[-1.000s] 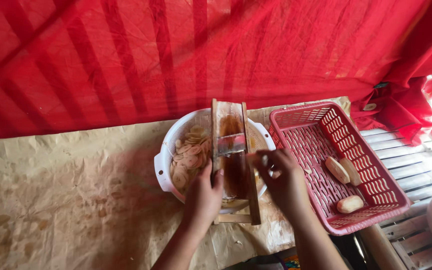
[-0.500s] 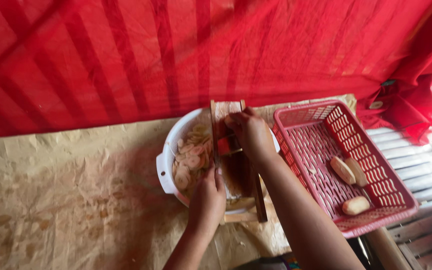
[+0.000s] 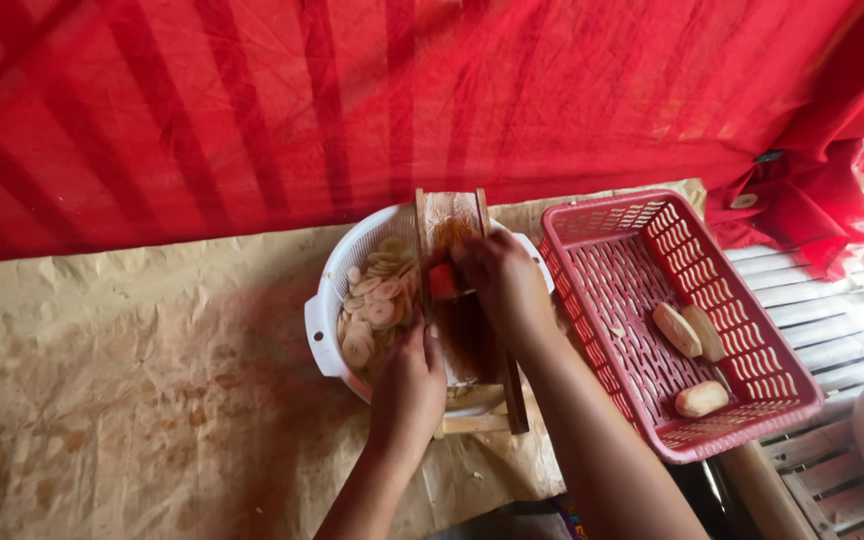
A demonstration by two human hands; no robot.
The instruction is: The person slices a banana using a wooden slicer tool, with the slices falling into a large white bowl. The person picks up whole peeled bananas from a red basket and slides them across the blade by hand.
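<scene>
The wooden slicer board (image 3: pixel 464 330) lies across the white bowl (image 3: pixel 337 300), its long axis running away from me, and my right hand (image 3: pixel 500 285) sits on top of it near its middle, fingers curled down and pressed together over something on the board; what exactly they pinch is hidden under my knuckles, though a small reddish bit (image 3: pixel 441 281) shows just at my fingertips. My left hand (image 3: pixel 408 385) grips the board's near left edge, fingers closed around the side rail with the thumb on top, holding it against the bowl's rim. Inside the bowl, to the left of the board, lies a heap of thin pale round slices (image 3: pixel 376 305). Just to the right of the bowl, nearly touching it, stands a red plastic basket (image 3: pixel 742 300) with slotted walls, holding three pale peeled pieces (image 3: pixel 690 331) on its floor. All of this rests on a desk covered with crumpled brown paper (image 3: pixel 132 380), stained in places. Behind hangs a red striped cloth (image 3: pixel 352 90), and at the far right are pale wooden slats (image 3: pixel 812 290).
</scene>
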